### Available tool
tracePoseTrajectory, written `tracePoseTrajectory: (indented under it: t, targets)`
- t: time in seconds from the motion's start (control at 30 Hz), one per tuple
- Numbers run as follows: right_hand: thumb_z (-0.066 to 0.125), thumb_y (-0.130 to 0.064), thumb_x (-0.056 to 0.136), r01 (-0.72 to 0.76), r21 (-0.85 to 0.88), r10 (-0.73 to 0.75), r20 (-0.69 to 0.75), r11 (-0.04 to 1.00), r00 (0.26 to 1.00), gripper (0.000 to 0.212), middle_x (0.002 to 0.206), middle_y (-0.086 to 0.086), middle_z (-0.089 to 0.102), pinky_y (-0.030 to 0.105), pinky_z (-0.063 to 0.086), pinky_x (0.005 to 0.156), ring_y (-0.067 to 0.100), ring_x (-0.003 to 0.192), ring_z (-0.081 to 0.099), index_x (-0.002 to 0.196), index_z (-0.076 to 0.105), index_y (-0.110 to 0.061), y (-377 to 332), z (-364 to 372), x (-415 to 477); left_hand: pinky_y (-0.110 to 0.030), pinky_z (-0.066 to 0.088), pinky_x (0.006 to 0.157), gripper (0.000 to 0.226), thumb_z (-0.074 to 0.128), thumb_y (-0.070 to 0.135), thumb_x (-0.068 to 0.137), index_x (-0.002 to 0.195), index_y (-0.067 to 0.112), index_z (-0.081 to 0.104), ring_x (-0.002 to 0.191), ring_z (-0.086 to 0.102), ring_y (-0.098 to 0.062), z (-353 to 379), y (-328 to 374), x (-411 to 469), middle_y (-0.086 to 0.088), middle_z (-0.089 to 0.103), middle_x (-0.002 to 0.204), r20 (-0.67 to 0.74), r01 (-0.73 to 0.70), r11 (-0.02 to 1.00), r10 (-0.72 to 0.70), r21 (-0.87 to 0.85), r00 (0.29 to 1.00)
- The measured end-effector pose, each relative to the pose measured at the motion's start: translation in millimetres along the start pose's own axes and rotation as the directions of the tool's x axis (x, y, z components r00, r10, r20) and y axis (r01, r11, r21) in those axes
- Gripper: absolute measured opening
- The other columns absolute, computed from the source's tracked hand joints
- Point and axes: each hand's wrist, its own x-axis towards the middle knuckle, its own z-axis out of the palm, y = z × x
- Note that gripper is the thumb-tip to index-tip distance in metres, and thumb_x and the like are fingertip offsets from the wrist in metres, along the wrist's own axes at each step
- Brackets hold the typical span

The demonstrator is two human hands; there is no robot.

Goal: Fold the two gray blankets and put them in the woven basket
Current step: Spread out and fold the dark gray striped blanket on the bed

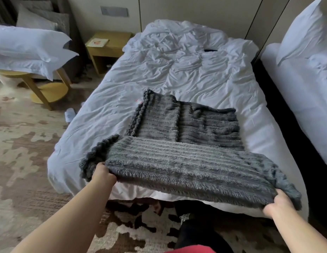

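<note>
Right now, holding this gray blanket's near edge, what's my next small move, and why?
Probably carry the lifted edge forward onto the far edge. Your left hand and right hand each hold a near corner of the gray blanket, and its far part lies flat on the bed.

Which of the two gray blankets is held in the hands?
The nearer blanket, at the foot of the bed: the left hand and right hand grip its near edge. The farther blanket lies on the bed untouched.
</note>
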Motion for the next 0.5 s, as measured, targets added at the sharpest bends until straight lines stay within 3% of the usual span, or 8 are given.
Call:
tracePoseTrajectory:
  t: [0.17,0.27,0.33,0.4,0.5]
  targets:
    - [0.061,-0.034,0.090,0.154,0.058,-0.151,-0.044,0.986,0.988,0.052,0.144,0.004,0.047,0.043,0.040,0.107,0.025,0.129,0.047,0.138,0.043,-0.024,-20,38,-1,-0.051,0.048,0.093,0.036,0.056,0.039,0.090,0.118,0.017,0.056,0.105,0.061,-0.028,39,16,2,-0.002,0.063,0.117,0.121,-0.119,0.991,0.112,0.053,0.986]
    - [0.054,-0.030,0.096,0.259,0.156,-0.278,0.115,0.953,0.954,0.051,0.146,0.011,0.043,0.041,0.044,0.103,0.027,0.128,0.047,0.142,0.038,-0.016,-49,84,14,-0.047,0.047,0.095,0.053,0.058,0.048,0.088,0.133,0.022,0.050,0.115,0.055,-0.027,83,25,14,-0.003,0.056,0.126,0.260,-0.259,0.964,0.235,0.060,0.937]
    - [0.051,-0.028,0.097,0.337,0.040,-0.338,0.208,0.941,0.918,0.047,0.146,0.015,0.040,0.040,0.043,0.105,0.027,0.131,0.046,0.140,0.039,-0.013,-67,124,30,-0.039,0.051,0.088,0.043,0.053,0.042,0.092,0.127,0.019,0.058,0.115,0.058,-0.029,119,26,29,-0.008,0.057,0.129,0.386,-0.374,0.902,0.274,0.214,0.881]
    - [0.055,-0.030,0.095,0.525,-0.312,-0.461,0.258,0.792,0.849,0.049,0.144,0.014,0.043,0.044,0.042,0.104,0.030,0.131,0.045,0.140,0.042,-0.018,-77,169,55,-0.045,0.047,0.097,0.039,0.053,0.036,0.093,0.126,0.016,0.059,0.119,0.054,-0.035,156,21,51,-0.015,0.054,0.134,0.444,-0.561,0.697,0.371,0.447,0.815]
    - [0.056,-0.041,0.092,0.666,-0.668,-0.462,0.500,0.333,0.733,0.055,0.149,0.006,0.039,0.046,0.037,0.105,0.030,0.133,0.040,0.143,0.038,-0.031,-79,233,106,-0.048,0.036,0.107,0.052,0.054,0.041,0.093,0.141,0.025,0.044,0.129,0.046,-0.034,211,2,97,-0.010,0.048,0.143,0.525,-0.643,0.264,0.400,0.719,0.752]
